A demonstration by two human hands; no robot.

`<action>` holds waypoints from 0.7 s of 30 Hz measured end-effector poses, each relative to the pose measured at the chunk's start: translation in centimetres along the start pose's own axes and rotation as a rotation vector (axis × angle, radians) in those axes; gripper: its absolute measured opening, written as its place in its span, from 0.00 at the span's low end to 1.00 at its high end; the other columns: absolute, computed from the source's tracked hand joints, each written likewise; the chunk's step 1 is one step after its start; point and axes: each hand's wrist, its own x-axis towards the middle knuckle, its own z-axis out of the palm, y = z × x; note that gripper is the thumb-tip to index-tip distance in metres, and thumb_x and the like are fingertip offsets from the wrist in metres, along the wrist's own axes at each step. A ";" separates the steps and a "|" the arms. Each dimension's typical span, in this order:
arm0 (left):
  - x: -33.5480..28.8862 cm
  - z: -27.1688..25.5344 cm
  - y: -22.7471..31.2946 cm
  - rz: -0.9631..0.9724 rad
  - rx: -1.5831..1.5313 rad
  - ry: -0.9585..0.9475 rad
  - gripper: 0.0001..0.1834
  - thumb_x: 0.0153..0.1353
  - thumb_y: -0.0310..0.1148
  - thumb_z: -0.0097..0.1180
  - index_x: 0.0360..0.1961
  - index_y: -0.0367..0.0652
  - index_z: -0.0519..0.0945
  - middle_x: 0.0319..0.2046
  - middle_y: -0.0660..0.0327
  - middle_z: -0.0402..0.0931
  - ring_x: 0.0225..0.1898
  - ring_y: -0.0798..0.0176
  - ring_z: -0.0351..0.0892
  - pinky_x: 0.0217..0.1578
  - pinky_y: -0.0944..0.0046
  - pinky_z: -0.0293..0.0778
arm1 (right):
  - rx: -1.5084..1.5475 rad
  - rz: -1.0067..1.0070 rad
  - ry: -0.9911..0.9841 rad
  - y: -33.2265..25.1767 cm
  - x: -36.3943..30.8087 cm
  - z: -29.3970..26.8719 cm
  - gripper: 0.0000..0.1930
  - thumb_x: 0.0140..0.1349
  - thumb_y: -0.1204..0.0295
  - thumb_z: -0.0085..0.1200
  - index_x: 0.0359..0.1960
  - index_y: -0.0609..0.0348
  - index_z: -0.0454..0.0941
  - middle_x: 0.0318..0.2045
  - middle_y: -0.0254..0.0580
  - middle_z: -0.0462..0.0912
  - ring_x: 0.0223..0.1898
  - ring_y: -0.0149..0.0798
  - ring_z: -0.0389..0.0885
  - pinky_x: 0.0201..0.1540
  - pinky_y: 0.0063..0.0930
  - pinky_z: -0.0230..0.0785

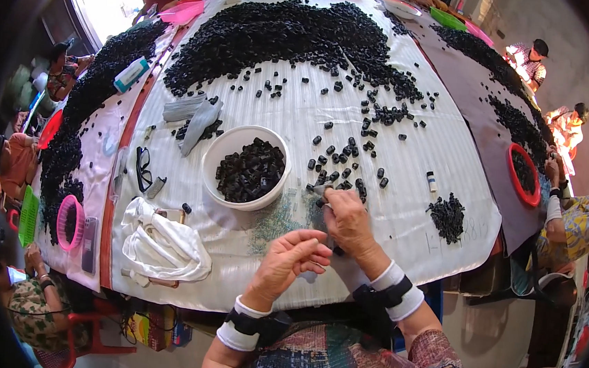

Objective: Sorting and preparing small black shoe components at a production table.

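My left hand hovers above the white table cover, its fingers loosely bent and a little apart, with nothing visible in them. Just beyond and to its right, my right hand has its fingers closed at the edge of some loose black cylindrical plastic pieces. A small grey thing shows at its fingertips; its kind is unclear. To the left of my right hand stands a white bowl filled with similar black pieces. A smaller heap of thin black pieces lies to the right.
A big black heap covers the far table. Left of the bowl are grey gloves, eyeglasses and a bundled white cloth. A small bottle stands right. Other people sit along both side tables with coloured baskets.
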 end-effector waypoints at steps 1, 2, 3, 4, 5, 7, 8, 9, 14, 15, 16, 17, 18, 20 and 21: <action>-0.1 -0.1 -0.2 0.007 -0.004 -0.004 0.15 0.64 0.30 0.48 0.49 0.32 0.71 0.33 0.51 0.79 0.32 0.61 0.81 0.31 0.65 0.80 | -0.005 -0.007 -0.001 0.0 0.1 0.7 0.16 0.48 0.78 0.51 0.42 0.62 0.72 0.34 0.47 0.77 0.37 0.49 0.73 0.42 0.38 0.67; 0.1 -0.2 -0.6 0.005 -0.004 -0.009 0.14 0.64 0.29 0.48 0.48 0.33 0.71 0.34 0.51 0.79 0.32 0.61 0.81 0.32 0.66 0.80 | -0.017 0.003 -0.030 0.1 0.1 1.4 0.17 0.48 0.78 0.51 0.43 0.61 0.72 0.34 0.46 0.77 0.37 0.48 0.73 0.42 0.38 0.67; 0.2 -0.2 -0.8 0.002 -0.004 -0.014 0.14 0.64 0.29 0.48 0.48 0.33 0.71 0.34 0.52 0.78 0.32 0.62 0.81 0.32 0.67 0.79 | -0.030 0.014 -0.059 0.3 0.1 2.0 0.18 0.48 0.78 0.51 0.44 0.61 0.71 0.34 0.46 0.77 0.37 0.48 0.73 0.42 0.38 0.67; 0.3 -0.3 -0.8 -0.014 -0.011 -0.013 0.13 0.64 0.29 0.48 0.47 0.34 0.72 0.34 0.52 0.78 0.32 0.63 0.80 0.32 0.67 0.79 | 0.010 -0.021 -0.059 0.5 0.1 2.4 0.18 0.48 0.78 0.51 0.45 0.60 0.71 0.34 0.46 0.77 0.37 0.47 0.73 0.42 0.38 0.67; 0.2 -0.7 -0.9 -0.009 -0.020 -0.012 0.13 0.64 0.29 0.48 0.47 0.34 0.72 0.34 0.52 0.78 0.32 0.63 0.80 0.32 0.67 0.79 | 0.014 -0.043 -0.103 -0.2 0.1 2.3 0.19 0.48 0.78 0.51 0.45 0.61 0.71 0.34 0.45 0.77 0.37 0.47 0.74 0.42 0.37 0.67; 0.1 -1.7 -1.5 -0.009 -0.003 -0.019 0.11 0.64 0.29 0.48 0.46 0.35 0.72 0.34 0.54 0.78 0.33 0.64 0.79 0.34 0.67 0.78 | 0.016 -0.063 -0.128 -0.9 -0.1 2.1 0.19 0.47 0.78 0.51 0.44 0.62 0.71 0.34 0.45 0.77 0.37 0.47 0.74 0.42 0.37 0.67; 0.1 -1.9 -1.7 -0.007 -0.011 -0.021 0.11 0.64 0.29 0.48 0.46 0.35 0.72 0.34 0.54 0.78 0.33 0.64 0.79 0.34 0.67 0.78 | 0.010 -0.065 -0.134 -1.0 -0.2 2.0 0.19 0.47 0.78 0.51 0.44 0.62 0.71 0.34 0.45 0.77 0.37 0.47 0.74 0.42 0.37 0.67; 0.0 -2.1 -1.8 0.006 -0.027 -0.023 0.11 0.64 0.29 0.48 0.45 0.36 0.72 0.34 0.54 0.78 0.33 0.64 0.79 0.35 0.67 0.78 | 0.057 -0.033 -0.112 -0.9 -0.4 1.7 0.18 0.47 0.79 0.52 0.43 0.62 0.71 0.33 0.46 0.77 0.36 0.48 0.73 0.42 0.37 0.67; 0.3 -2.2 -2.3 0.054 -0.007 -0.030 0.11 0.64 0.29 0.49 0.45 0.36 0.73 0.35 0.54 0.78 0.34 0.64 0.79 0.37 0.67 0.76 | 0.048 0.041 -0.057 0.5 -1.1 0.3 0.15 0.47 0.77 0.54 0.39 0.62 0.72 0.30 0.46 0.77 0.35 0.47 0.74 0.41 0.39 0.65; 0.2 -2.2 -2.3 0.064 0.024 -0.031 0.11 0.64 0.29 0.49 0.45 0.36 0.73 0.36 0.54 0.78 0.34 0.65 0.79 0.36 0.67 0.76 | 0.048 0.042 -0.064 0.6 -1.1 -0.1 0.15 0.47 0.77 0.54 0.39 0.62 0.72 0.30 0.46 0.77 0.35 0.47 0.74 0.41 0.39 0.65; 0.1 -2.2 -2.3 0.073 0.057 -0.031 0.11 0.64 0.29 0.49 0.45 0.36 0.73 0.36 0.54 0.78 0.35 0.65 0.79 0.36 0.67 0.76 | 0.023 0.056 -0.103 0.7 -1.2 -0.5 0.13 0.47 0.77 0.54 0.37 0.62 0.72 0.29 0.46 0.77 0.35 0.48 0.74 0.40 0.39 0.66; 0.3 -2.3 -2.4 0.070 0.051 -0.034 0.11 0.64 0.29 0.49 0.45 0.36 0.73 0.36 0.54 0.78 0.35 0.65 0.79 0.36 0.67 0.76 | -0.008 0.072 -0.139 0.8 -1.2 -1.0 0.11 0.48 0.77 0.54 0.35 0.62 0.71 0.28 0.46 0.76 0.34 0.48 0.74 0.39 0.39 0.66; 0.3 -2.3 -2.5 0.067 0.036 -0.043 0.11 0.64 0.29 0.50 0.45 0.37 0.72 0.36 0.54 0.78 0.35 0.65 0.79 0.37 0.67 0.76 | 0.039 0.113 -0.113 1.0 -1.0 -1.4 0.08 0.49 0.78 0.53 0.32 0.62 0.70 0.27 0.46 0.76 0.34 0.48 0.74 0.37 0.38 0.66; 0.4 -2.5 -2.6 0.060 0.015 -0.052 0.11 0.64 0.29 0.50 0.46 0.37 0.72 0.36 0.55 0.78 0.35 0.65 0.79 0.37 0.67 0.76 | 0.054 0.157 -0.074 1.4 -0.3 -1.8 0.08 0.49 0.79 0.53 0.33 0.63 0.70 0.27 0.46 0.76 0.33 0.49 0.74 0.37 0.38 0.67; 0.4 -2.6 -2.6 0.063 0.029 -0.046 0.11 0.64 0.29 0.50 0.46 0.37 0.72 0.36 0.55 0.78 0.35 0.65 0.79 0.37 0.68 0.76 | 0.074 0.197 -0.032 1.6 0.0 -1.9 0.08 0.49 0.79 0.52 0.33 0.63 0.71 0.27 0.47 0.76 0.33 0.49 0.74 0.36 0.37 0.67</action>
